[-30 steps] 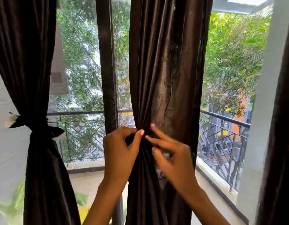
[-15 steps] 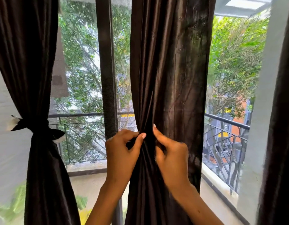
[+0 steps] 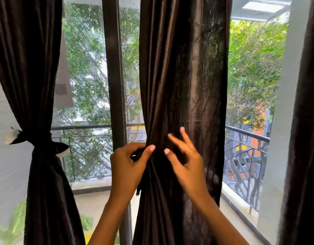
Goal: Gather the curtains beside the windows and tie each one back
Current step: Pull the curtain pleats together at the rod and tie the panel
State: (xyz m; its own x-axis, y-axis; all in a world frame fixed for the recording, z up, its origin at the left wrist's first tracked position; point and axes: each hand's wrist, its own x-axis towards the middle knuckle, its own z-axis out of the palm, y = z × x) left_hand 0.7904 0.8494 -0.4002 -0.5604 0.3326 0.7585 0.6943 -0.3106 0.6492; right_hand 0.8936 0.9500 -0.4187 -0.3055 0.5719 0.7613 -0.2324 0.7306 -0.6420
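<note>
— Gathering was seen at the middle curtain [image 3: 184,96], which hung just right of the dark window post [image 3: 115,85]. Why was the left hand [image 3: 126,167] placed at its left edge?

— So the folds could be kept bunched, it was judged. A dark strip, probably the tie [image 3: 139,174], was pinched between thumb and curled fingers, with a frayed end left hanging below the hand.

— And the right hand [image 3: 188,167]?

— It was held just in front of the cloth with fingers spread wide; nothing was gripped, and contact could not be told through the blur. A reach for the tie's other end was supposed.

— Was any curtain finished?

— The left curtain [image 3: 37,103] was already cinched by a knotted band [image 3: 37,142]. The far-right curtain [image 3: 304,138] was seen hanging loose
</note>
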